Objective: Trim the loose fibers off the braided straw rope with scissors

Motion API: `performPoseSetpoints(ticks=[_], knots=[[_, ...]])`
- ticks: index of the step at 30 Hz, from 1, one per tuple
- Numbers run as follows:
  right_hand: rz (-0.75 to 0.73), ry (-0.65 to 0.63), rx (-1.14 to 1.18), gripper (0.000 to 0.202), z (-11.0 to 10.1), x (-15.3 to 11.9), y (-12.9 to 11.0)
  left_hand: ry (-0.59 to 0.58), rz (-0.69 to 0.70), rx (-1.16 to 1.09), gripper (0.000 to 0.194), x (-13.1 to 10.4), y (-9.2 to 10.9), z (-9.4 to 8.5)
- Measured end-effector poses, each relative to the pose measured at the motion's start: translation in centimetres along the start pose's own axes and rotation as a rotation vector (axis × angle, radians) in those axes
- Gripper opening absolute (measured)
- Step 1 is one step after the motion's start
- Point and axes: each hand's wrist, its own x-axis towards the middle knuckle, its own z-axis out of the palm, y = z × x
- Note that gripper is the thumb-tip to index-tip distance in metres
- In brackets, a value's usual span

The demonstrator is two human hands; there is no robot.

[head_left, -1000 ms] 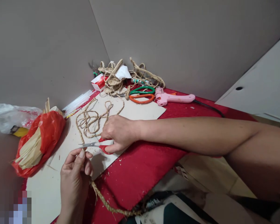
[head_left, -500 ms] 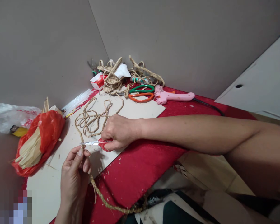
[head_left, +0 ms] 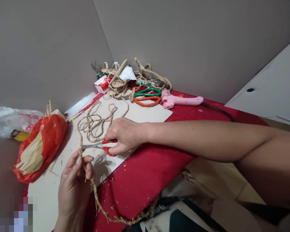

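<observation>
Between thumb and fingers, my left hand (head_left: 74, 180) pinches a braided straw rope (head_left: 116, 219). One stretch of it hangs down toward my lap; the other runs up from my fingertips to a loose tangle on the white board (head_left: 149, 112). My right hand (head_left: 125, 135) grips small red-handled scissors (head_left: 108, 151), their handles a little apart. The blade tips meet the rope just above my left fingertips. Whether they touch it or lie behind it, I cannot tell.
A red plastic bag (head_left: 54, 129) holding pale straw strips lies at left, beside a clear bag (head_left: 14, 119). Behind are coiled ropes (head_left: 118, 83), larger scissors with green and orange handles (head_left: 147, 101), a pink glue gun (head_left: 183, 100) with a black cord, and white sticks (head_left: 81, 104).
The scissors' handles have spread slightly. My left hand has shifted a little left and turned, showing more of the rope in its fingers.
</observation>
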Motion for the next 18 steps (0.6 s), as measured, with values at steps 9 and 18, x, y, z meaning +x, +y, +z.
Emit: performPoseSetpoints(ticks=[9, 18], knots=[[-0.050, -0.021, -0.029, 0.033, 0.23, 0.22, 0.37, 0.005, -0.043, -0.010, 0.029, 0.22, 0.08, -0.01], [-0.052, 0.035, 0.001, 0.033, -0.27, -0.09, 0.15, -0.033, -0.080, -0.057, 0.027, -0.13, 0.54, 0.23]])
